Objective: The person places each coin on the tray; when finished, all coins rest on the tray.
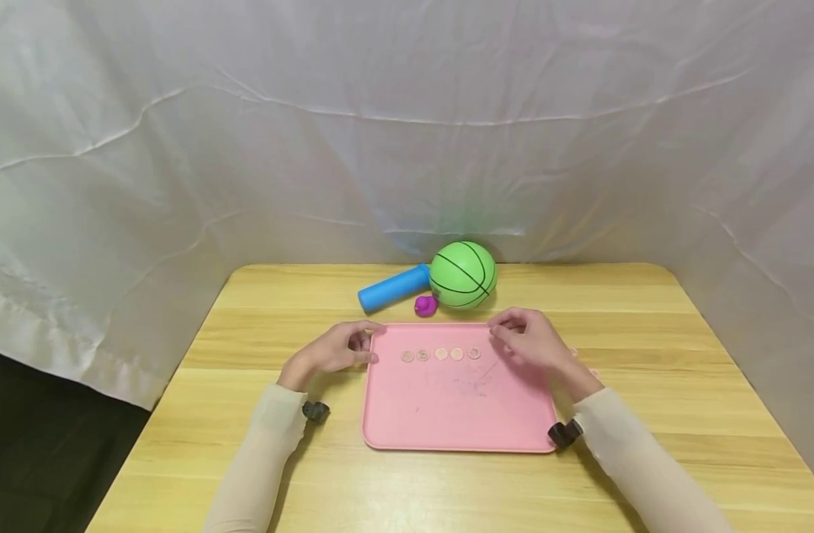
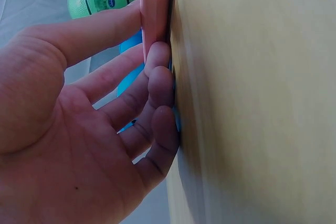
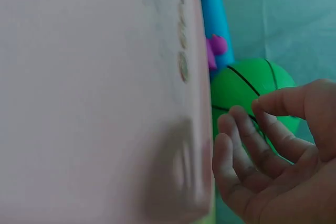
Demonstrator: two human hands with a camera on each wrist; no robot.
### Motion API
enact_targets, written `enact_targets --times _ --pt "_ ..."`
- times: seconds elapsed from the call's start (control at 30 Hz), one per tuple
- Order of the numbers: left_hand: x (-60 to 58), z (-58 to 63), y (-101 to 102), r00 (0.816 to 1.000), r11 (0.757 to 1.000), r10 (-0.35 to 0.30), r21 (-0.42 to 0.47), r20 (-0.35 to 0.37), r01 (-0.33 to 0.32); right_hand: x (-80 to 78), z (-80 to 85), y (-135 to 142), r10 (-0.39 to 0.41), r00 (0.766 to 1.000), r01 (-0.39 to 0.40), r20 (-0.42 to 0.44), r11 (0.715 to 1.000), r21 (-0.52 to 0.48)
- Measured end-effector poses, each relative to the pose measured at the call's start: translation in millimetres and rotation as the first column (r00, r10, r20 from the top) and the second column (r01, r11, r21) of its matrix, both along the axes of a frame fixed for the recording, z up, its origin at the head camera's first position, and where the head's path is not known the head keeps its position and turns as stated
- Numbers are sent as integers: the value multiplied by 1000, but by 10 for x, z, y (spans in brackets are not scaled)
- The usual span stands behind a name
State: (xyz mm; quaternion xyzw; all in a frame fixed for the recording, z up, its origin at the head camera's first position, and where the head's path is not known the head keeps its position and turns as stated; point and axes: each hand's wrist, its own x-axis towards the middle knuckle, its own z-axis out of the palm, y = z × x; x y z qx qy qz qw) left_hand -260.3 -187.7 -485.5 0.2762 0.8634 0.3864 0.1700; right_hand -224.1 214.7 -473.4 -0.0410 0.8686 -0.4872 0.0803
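A pink tray (image 1: pixel 447 422) lies on the wooden table, with several round coins (image 1: pixel 456 354) in a row along its far part. My left hand (image 1: pixel 337 348) grips the tray's left rim; in the left wrist view its thumb lies on the rim and the fingers (image 2: pixel 160 85) curl against the side. My right hand (image 1: pixel 530 340) hovers over the tray's far right corner. In the right wrist view, the thumb and index fingertips (image 3: pixel 256 103) meet while the other fingers curl loosely. I cannot tell whether a coin is between them.
Behind the tray are a green ball (image 1: pixel 463 275), a blue cylinder (image 1: pixel 394 289) and a small purple duck (image 1: pixel 425 306). More coins (image 1: pixel 593 374) lie on the table right of the tray, partly behind the right forearm. A pale curtain (image 1: pixel 407 148) hangs behind the table.
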Motion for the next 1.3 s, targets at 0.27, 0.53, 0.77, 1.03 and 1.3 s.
enact_targets --times 0.27,0.53,0.77,1.03,1.3 --pt "5 -3 1 1000 1000 0 -13 -14 0 93 186 352 -31 997 30 -66 999 -20" --pt "-10 17 -3 1000 1000 -3 -19 -9 2 166 192 713 42 993 -37 -107 998 48" --pt "7 15 -5 1000 1000 -2 -7 -3 2 181 116 946 96 984 -72 -150 985 155" --pt "-3 18 1 1000 1000 -4 -4 -22 4 161 2 1145 131 979 -82 -155 954 287" --pt "11 5 -6 1000 1000 -10 5 -17 10 248 -46 1268 101 986 -52 -133 941 335"
